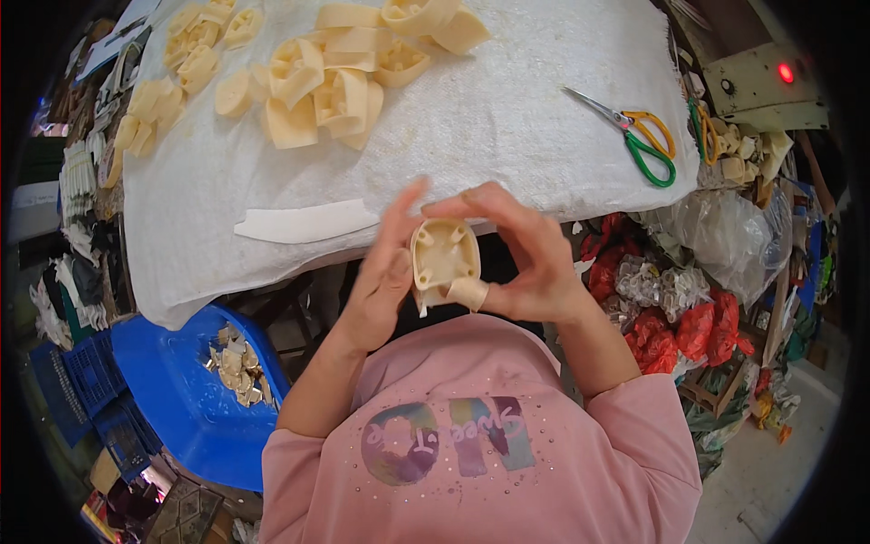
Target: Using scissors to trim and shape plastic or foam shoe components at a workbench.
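Between my two hands, over the table's near edge, is a hollow cream plastic piece [446,252] with its open side up and several small posts inside. A loose cream flap [468,293] curls at its near edge. My left hand [382,279] is slightly blurred and closes on the piece's left side. My right hand [530,254] arches over its far side, with the thumb by the flap. A curved white strip [304,222] lies on the table just left of my hands.
Similar cream pieces [335,77] are heaped at the far left of the white-covered table [507,127]. Scissors with green and yellow handles [639,136] lie at right. A blue basin [172,390] with scraps stands lower left; red and clear plastic bags [675,331] are lower right.
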